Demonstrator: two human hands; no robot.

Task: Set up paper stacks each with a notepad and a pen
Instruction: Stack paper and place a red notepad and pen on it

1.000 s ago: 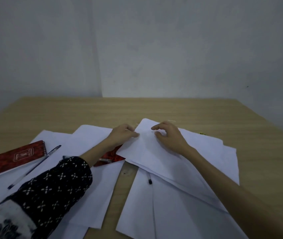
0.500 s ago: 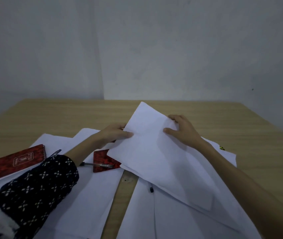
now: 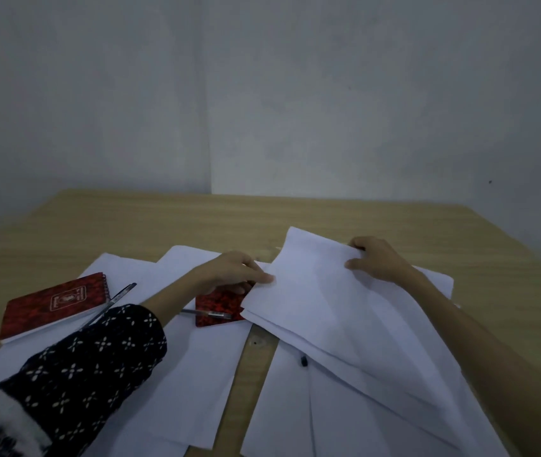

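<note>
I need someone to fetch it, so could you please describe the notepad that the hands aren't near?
On the wooden table, look to the far left paper stack. The red spiral-bound notepad lies fully uncovered there, a pen along its right edge. The other red notepad is half hidden beneath the left hand and lifted sheets.

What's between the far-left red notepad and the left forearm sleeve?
A pen, lying diagonally on the white paper beside the left notepad, its near end running under the patterned sleeve. Seen in the head view.

Top sheet [image 3: 315,291] lower, further right.
</note>
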